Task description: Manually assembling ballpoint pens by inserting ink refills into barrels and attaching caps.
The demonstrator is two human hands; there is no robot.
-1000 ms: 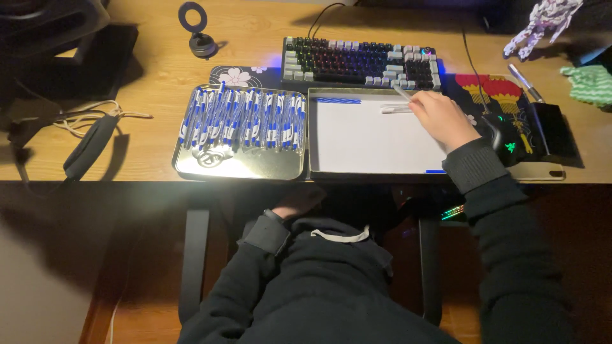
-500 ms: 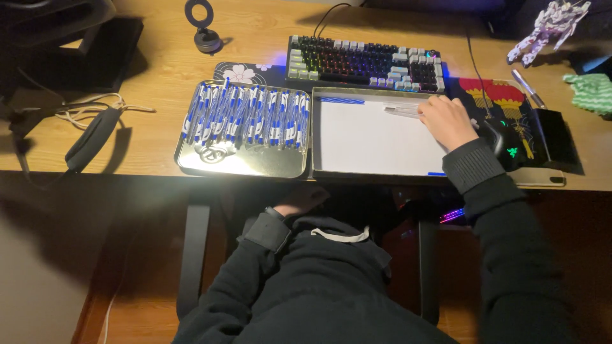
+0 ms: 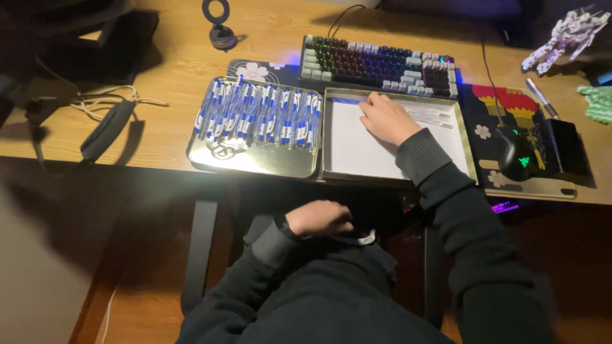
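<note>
My right hand (image 3: 386,118) lies palm down inside the white-lined tin box (image 3: 354,150). Its fingertips reach toward a blue pen (image 3: 343,100) at the box's back left corner. What is under the palm is hidden. A few clear pens (image 3: 437,116) lie in the box just right of the hand. Left of the box stands a shiny tin lid (image 3: 252,167) holding a row of several blue-and-white pens (image 3: 258,114). My left hand (image 3: 319,220) rests in my lap below the desk edge, fingers curled, against my dark hoodie.
Behind the tins is a backlit keyboard (image 3: 379,64). A black mouse (image 3: 516,156) sits on a patterned pad at the right, next to a loose pen (image 3: 542,99). A small ring stand (image 3: 220,25) is at the back; a strap and cables (image 3: 105,130) lie left.
My right hand has moved from the box's right back corner leftward to its back left area. My left hand has come into fuller view in my lap as the camera closed in.
</note>
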